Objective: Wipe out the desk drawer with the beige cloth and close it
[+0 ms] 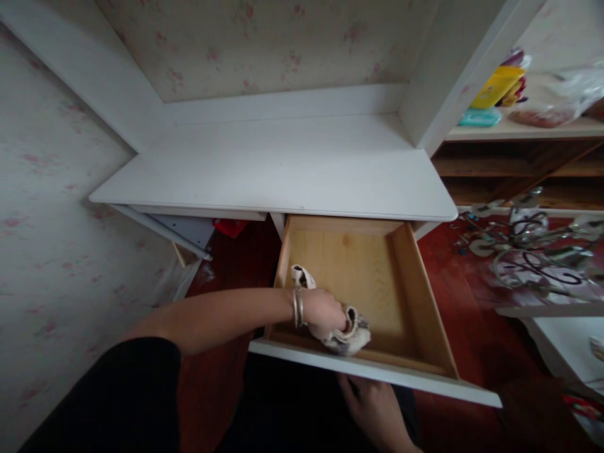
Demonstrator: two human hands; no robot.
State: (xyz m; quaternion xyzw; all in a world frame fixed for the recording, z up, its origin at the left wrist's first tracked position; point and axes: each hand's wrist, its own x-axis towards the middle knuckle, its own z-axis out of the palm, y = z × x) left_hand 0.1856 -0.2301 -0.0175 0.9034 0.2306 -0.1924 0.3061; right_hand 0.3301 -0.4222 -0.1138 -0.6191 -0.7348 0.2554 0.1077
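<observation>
A pulled-out wooden drawer (377, 270) with a white front hangs from a white desk (283, 163). My left hand (325, 311), a bracelet at its wrist, reaches into the drawer's near left part. Its fingers are closed on a crumpled, pale patterned cloth (349, 336), pressed low behind the drawer front. One end of the cloth sticks up past the wrist. Below the drawer front is my right hand (375, 402), up against its underside or outer face. The drawer front hides most of its fingertips, so its grip does not show.
Left of the drawer, an opening under the desk shows a red item (229, 226) on the dark red floor. A chandelier-like metal fixture (538, 251) stands at right. Behind it, a wooden shelf (519, 132) bears a yellow container (497, 87) and plastic bags. Floral wallpaper borders the left.
</observation>
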